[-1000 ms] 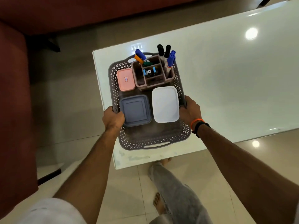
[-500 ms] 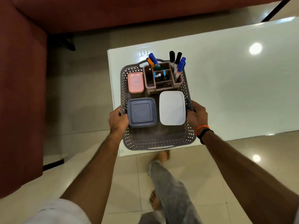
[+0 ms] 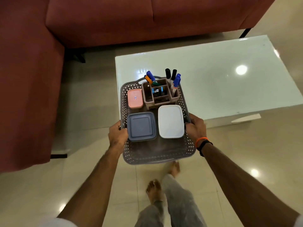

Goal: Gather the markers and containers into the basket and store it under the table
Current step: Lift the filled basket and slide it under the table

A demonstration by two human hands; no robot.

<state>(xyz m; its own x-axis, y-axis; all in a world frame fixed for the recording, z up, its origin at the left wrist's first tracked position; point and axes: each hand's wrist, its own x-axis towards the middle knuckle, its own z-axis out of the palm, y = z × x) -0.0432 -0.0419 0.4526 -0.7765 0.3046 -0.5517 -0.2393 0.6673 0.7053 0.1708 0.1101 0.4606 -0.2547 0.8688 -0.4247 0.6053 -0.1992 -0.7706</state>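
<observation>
I hold a grey perforated basket [image 3: 157, 153] in the air, its near half out over the floor and its far half above the table's corner. My left hand [image 3: 117, 135] grips its left rim and my right hand [image 3: 195, 128] grips its right rim. Inside lie a pink-lidded container [image 3: 135, 98], a blue-grey square container [image 3: 141, 126] and a white container [image 3: 170, 121]. At the back stands a brown divided organiser [image 3: 161, 95] with several markers [image 3: 175, 81] upright in it.
The white glossy table [image 3: 221, 76] stretches to the right behind the basket. A red sofa [image 3: 29, 76] wraps around the left and back. Beige tiled floor [image 3: 246, 153] lies below, with my bare feet and grey trousers under the basket.
The basket has been pulled back off the table toward me and now hangs partly over the floor. I have stepped backward, so more sofa and floor show.
</observation>
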